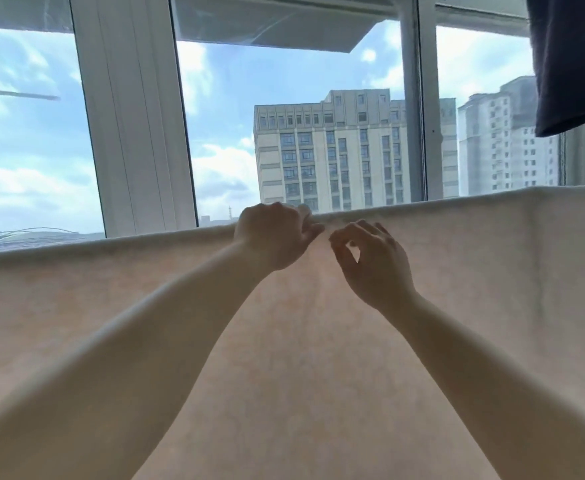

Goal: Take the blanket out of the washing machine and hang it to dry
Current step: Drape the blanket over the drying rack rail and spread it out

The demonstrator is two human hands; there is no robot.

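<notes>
Head view, blanket: The pale blanket hung draped over a line or rail that the cloth itself hid, its top fold running across the frame from lower left to upper right. It filled the lower half of the view in front of the window.

Head view, left hand: The left hand was at the top fold, its fingers curled over the edge and gripping the cloth there.

Head view, right hand: The right hand was just beside the left, a little below the fold. Its thumb and forefinger nearly met in a loose ring while the other fingers were spread and lightly bent. Whether it pinched any cloth could not be told; it seemed to hold nothing.

Head view, surroundings: A dark cloth hung at the upper right, well apart from both hands. Buildings and sky showed through the glass.

Step in hand: The blanket looked already out of the machine and over its support, so this was judged the final stage, straightening and evening the hang.

Next move: It would likely call for the right hand to take the fold beside the left, then both to slide apart along the edge, smoothing bunched cloth so that it hung flat and balanced on both sides.
</notes>
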